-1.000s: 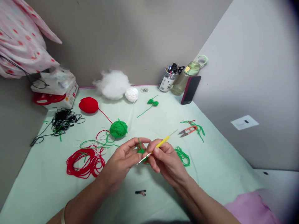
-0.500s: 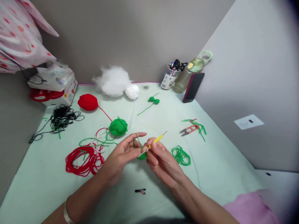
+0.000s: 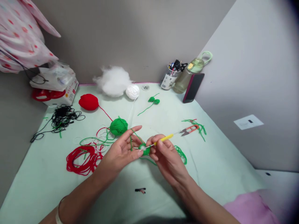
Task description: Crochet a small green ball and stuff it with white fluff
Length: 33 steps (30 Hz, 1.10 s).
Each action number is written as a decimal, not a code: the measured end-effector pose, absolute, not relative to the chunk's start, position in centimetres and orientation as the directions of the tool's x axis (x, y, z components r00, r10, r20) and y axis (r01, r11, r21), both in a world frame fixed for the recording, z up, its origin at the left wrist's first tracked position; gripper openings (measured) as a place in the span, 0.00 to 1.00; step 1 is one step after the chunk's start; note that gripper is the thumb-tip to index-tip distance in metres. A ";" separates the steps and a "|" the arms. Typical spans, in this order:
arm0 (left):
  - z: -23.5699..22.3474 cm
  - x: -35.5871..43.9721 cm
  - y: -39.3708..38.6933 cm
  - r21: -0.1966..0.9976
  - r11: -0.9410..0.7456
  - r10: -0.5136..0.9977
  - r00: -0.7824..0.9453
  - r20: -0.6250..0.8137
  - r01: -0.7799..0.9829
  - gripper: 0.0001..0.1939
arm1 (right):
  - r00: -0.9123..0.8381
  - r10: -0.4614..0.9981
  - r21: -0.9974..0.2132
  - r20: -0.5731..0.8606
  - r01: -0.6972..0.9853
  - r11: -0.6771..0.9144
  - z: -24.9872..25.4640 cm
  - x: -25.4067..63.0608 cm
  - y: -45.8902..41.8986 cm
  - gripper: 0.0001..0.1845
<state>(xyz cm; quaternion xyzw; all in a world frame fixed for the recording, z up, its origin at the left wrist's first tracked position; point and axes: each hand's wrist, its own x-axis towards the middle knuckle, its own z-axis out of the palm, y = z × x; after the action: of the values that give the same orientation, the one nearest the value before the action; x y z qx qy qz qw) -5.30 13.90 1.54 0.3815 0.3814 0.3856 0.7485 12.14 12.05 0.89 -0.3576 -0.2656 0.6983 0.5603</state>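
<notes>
Left hand [image 3: 122, 151], head view: the green crochet piece [image 3: 147, 151] is pinched by thumb and lower fingers, while the index finger is held up apart from them with a green strand [image 3: 131, 141] looped over it.
Right hand [image 3: 167, 152]: fingers are clamped on the yellow-handled hook [image 3: 164, 139], gripped kinda like a pen, with the handle angled toward the right.
Crochet piece: it's held between both hands above the near-middle of the tablecloth [image 3: 112, 202], with a bit of white seen in it. The hook's metal shaft is lined up right at it, but whether a stitch is actually caught can't be told.
Yarn balls: a green ball [image 3: 118, 126] is parked just beyond the left hand, a red ball [image 3: 88, 102] is set farther left, and a white ball [image 3: 132, 91] is left at the far side, beside the fluffy stuffing [image 3: 113, 81].
Loose yarn: red loops [image 3: 77, 166] are spread left of the left hand, a black tangle [image 3: 64, 116] is dumped at the far left, and green loops [image 3: 181, 154] are partly hidden by the right hand.
Snips [image 3: 190, 130]: laid on the right, next to green scraps [image 3: 201, 128].
Hair clip-looking thing [image 3: 140, 190]: dropped near, between the forearms; too small to be sure.
</notes>
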 end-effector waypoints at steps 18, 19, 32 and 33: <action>2.1 -7.1 15.1 0.964 0.267 0.935 0.244 -0.256 -0.012 0.36 | -0.132 0.984 -0.853 -0.115 -0.495 -0.166 0.6 12.3 11.8 0.06; 2.3 -7.9 15.6 0.969 0.247 0.944 0.228 -0.240 0.000 0.31 | -0.145 0.979 -0.835 -0.140 -0.514 -0.196 0.7 12.4 11.9 0.06; 5.8 -13.9 16.5 0.921 -0.149 0.978 -0.084 0.191 0.361 0.10 | -0.324 0.941 -0.887 0.093 -0.457 -0.070 3.3 14.2 11.4 0.09; 5.4 -12.5 16.1 0.937 -0.200 0.979 0.030 0.200 0.287 0.17 | -0.341 0.934 -0.891 0.102 -0.449 -0.067 3.4 14.1 11.3 0.09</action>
<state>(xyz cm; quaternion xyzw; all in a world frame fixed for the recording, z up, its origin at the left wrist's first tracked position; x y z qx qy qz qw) -12.51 16.11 5.39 0.6159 0.5142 0.4697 0.3683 14.09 11.34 3.42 -0.2661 -0.4561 0.6801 0.5086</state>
